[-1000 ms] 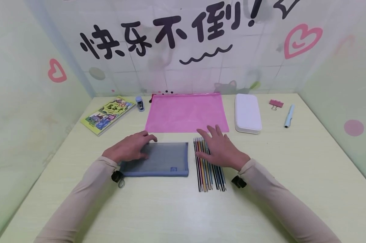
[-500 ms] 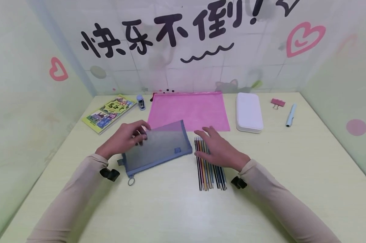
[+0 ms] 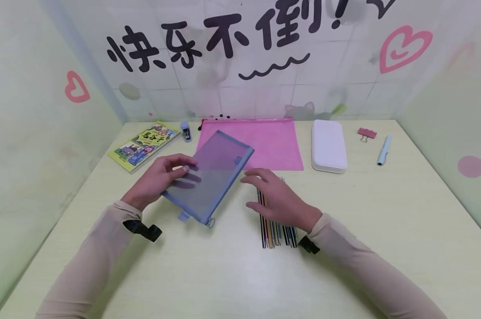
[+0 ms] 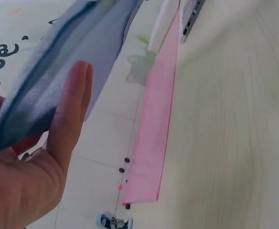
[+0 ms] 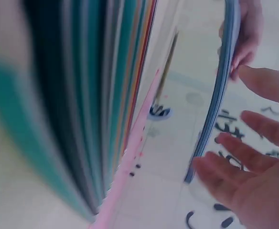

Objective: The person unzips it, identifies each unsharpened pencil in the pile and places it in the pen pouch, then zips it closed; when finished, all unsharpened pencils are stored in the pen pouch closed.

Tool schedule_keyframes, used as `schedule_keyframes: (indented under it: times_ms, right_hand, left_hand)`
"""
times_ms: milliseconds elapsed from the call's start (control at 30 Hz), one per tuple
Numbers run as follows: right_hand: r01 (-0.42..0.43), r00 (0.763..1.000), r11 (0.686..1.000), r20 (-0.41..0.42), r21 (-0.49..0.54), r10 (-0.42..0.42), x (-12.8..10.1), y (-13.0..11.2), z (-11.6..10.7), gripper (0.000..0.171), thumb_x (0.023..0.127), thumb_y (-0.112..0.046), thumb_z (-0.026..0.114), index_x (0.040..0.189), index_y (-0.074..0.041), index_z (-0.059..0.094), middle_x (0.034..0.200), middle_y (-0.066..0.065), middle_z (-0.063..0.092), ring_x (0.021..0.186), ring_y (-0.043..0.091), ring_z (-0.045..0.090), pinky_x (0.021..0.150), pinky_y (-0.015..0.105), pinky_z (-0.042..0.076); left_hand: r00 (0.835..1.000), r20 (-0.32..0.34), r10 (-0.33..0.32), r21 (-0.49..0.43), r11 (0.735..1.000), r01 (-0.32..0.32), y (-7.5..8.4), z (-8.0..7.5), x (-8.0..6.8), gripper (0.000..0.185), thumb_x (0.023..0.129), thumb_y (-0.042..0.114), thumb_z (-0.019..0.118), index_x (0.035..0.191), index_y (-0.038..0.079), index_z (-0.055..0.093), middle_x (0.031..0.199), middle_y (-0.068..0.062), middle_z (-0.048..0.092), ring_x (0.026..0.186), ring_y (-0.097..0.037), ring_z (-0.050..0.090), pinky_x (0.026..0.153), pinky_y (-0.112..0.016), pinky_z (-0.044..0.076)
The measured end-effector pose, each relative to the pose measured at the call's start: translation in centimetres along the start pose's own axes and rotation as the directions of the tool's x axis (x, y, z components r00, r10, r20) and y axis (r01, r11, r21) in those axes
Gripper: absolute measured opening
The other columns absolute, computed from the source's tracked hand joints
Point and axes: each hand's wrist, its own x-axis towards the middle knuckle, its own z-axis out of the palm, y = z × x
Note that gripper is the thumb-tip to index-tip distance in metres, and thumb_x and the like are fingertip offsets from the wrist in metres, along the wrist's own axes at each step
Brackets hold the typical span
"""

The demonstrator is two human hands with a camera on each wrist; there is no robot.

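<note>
My left hand pinches the left side of a blue-grey mesh zipper pouch, its thumb on top and other fingers showing through the mesh. The pouch is raised off the table and tilted, its zipper edge and ring pull facing right. In the left wrist view the thumb lies against the pouch. My right hand hovers over a row of pencils, fingers slightly bent and apart, holding nothing. Its fingertips are close to the pouch edge in the right wrist view. The hand partly hides the pencils.
Behind lies a flat pink pouch. A white case, a red binder clip and a light blue pen are at the right. At the left are a yellow book and a small blue-topped item.
My left hand has lifted the mesh pouch from flat on the table and turned it, swinging its zipper edge to the right. My right hand has shifted slightly left.
</note>
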Motion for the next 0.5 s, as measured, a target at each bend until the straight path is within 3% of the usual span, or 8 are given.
schedule_keyframes:
  times_ms: [67,233,333,500]
  right_hand:
    - [0.113,0.992,0.993,-0.060,-0.028,-0.115,0.5,-0.9,0.4,0.049,0.084,-0.015,0.080,0.128,-0.006,0.062,0.134,0.013,0.059,0.130,0.028,0.054,0.106,0.042,0.050]
    - [0.311,0.933,0.942,-0.146,-0.128,-0.328,1.7,-2.9,1.3,0.045,0.078,-0.020,0.086,0.117,-0.008,0.067,0.118,0.008,0.065,0.114,0.022,0.062,0.096,0.033,0.055]
    - [0.346,0.910,0.923,-0.177,-0.171,-0.374,2.0,-3.5,1.5,0.038,0.080,-0.024,0.085,0.111,-0.009,0.070,0.111,0.006,0.067,0.108,0.019,0.063,0.093,0.029,0.056]
    - [0.343,0.892,0.920,-0.243,-0.187,-0.382,2.3,-3.6,1.4,0.023,0.081,-0.015,0.082,0.101,-0.009,0.073,0.102,0.004,0.071,0.099,0.017,0.065,0.088,0.028,0.058]
  left_hand:
    - [1.000,-0.018,-0.010,-0.041,0.999,0.009,0.1,0.3,0.0,0.032,0.104,0.014,0.051,0.135,0.007,0.058,0.123,0.003,0.063,0.103,-0.007,0.067,0.087,-0.025,0.057]
    - [0.998,-0.025,-0.052,-0.154,0.987,0.047,0.4,1.2,0.1,0.033,0.104,0.017,0.049,0.136,0.008,0.057,0.131,0.000,0.055,0.103,-0.009,0.063,0.082,-0.025,0.057]
    - [0.998,-0.006,-0.063,-0.208,0.976,0.060,0.5,1.8,0.3,0.033,0.105,0.018,0.048,0.135,0.009,0.057,0.138,-0.005,0.050,0.101,-0.010,0.063,0.079,-0.024,0.058]
    - [0.996,0.033,-0.080,-0.222,0.971,0.086,0.5,2.6,0.6,0.037,0.105,0.017,0.047,0.139,0.003,0.052,0.146,-0.011,0.043,0.106,-0.013,0.059,0.081,-0.022,0.056]
